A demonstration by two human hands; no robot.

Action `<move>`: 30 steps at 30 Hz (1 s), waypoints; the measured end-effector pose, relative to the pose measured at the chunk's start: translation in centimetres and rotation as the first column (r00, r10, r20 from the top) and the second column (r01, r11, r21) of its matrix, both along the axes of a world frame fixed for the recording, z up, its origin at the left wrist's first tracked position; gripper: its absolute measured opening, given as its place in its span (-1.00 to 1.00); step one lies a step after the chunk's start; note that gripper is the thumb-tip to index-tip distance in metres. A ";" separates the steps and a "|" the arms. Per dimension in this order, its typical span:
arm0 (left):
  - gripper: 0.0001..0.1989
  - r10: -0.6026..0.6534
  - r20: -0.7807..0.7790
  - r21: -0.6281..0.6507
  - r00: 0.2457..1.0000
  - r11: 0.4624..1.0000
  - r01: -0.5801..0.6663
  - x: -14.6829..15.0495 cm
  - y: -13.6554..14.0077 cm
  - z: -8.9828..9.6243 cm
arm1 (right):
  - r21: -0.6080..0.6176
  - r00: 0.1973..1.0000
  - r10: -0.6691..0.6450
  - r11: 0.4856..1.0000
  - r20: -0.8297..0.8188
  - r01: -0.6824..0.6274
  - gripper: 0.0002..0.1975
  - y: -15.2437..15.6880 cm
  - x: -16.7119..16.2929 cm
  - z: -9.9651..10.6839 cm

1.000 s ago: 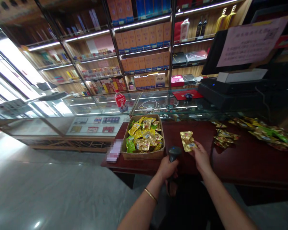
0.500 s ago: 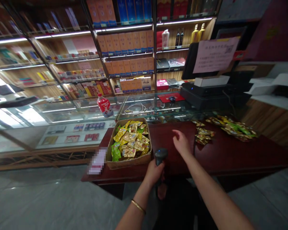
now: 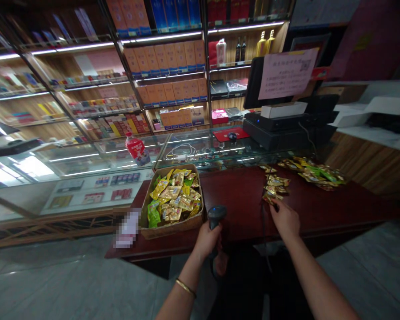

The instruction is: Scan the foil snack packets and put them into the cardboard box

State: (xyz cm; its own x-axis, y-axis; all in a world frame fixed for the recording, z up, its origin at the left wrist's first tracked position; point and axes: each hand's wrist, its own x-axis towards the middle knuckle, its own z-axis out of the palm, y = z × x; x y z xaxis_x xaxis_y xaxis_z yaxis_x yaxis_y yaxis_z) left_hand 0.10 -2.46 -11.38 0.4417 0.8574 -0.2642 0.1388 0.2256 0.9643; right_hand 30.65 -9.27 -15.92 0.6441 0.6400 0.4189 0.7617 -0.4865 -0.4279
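My left hand (image 3: 207,240) is wrapped around the handle of a dark barcode scanner (image 3: 216,212), its head upright over the table's front edge. My right hand (image 3: 286,218) reaches to a small pile of gold snack packets (image 3: 277,181), thumb and fingertips closed on the nearest gold snack packet (image 3: 272,195). Left of the scanner stands an open cardboard box (image 3: 173,230) filled with gold, yellow and green packets (image 3: 175,191). Farther right lies a larger heap of gold and green packets (image 3: 315,172).
The dark red table (image 3: 233,191) borders a glass display counter (image 3: 190,140). On the counter are a red-labelled bottle (image 3: 136,149), a mouse (image 3: 232,136) on a red mat, and a monitor (image 3: 253,84) behind a cash drawer (image 3: 270,129). A cable hangs near my right hand.
My right hand has moved right from over the bare tabletop to the small packet pile and closed on a packet. My left hand still holds the scanner. The view has shifted slightly.
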 end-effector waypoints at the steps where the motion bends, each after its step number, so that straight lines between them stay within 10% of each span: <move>1: -0.65 -0.005 0.001 0.000 1.000 1.000 0.005 0.0 0.0 0.0 | 0.005 1.000 0.019 1.000 -0.008 -0.019 -0.60 -0.6 -0.4 -0.2; 7: -0.67 -0.030 0.017 0.010 0.999 0.999 0.030 -0.1 0.0 0.1 | 0.071 0.993 0.013 0.997 -0.120 -0.004 -0.59 -2.5 -1.8 0.4; 15: -0.64 -0.017 0.029 0.012 0.999 1.000 0.017 -0.2 -0.3 0.0 | -0.168 0.961 -0.195 0.972 -0.196 0.163 -0.26 1.9 -3.3 2.6; 22: -0.69 -0.029 0.043 0.006 0.999 1.000 0.029 -0.2 -0.1 -0.4 | 0.157 0.947 0.065 0.987 -0.316 -0.015 -0.35 0.4 -5.8 2.9; 30: -0.69 -0.013 0.057 -0.020 0.998 1.000 0.014 -0.2 -0.4 -0.2 | 0.538 0.741 0.471 0.824 -0.479 -0.176 -0.37 4.6 -10.6 1.9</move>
State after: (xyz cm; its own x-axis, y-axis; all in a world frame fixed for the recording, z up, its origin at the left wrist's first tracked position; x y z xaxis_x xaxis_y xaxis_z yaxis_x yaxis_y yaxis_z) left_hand -0.14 -2.85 -11.54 0.4682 0.8457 -0.2563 0.0875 0.2442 0.9658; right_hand 20.03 -4.69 -14.00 0.6357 0.6997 0.3261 0.3725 0.0920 -0.9235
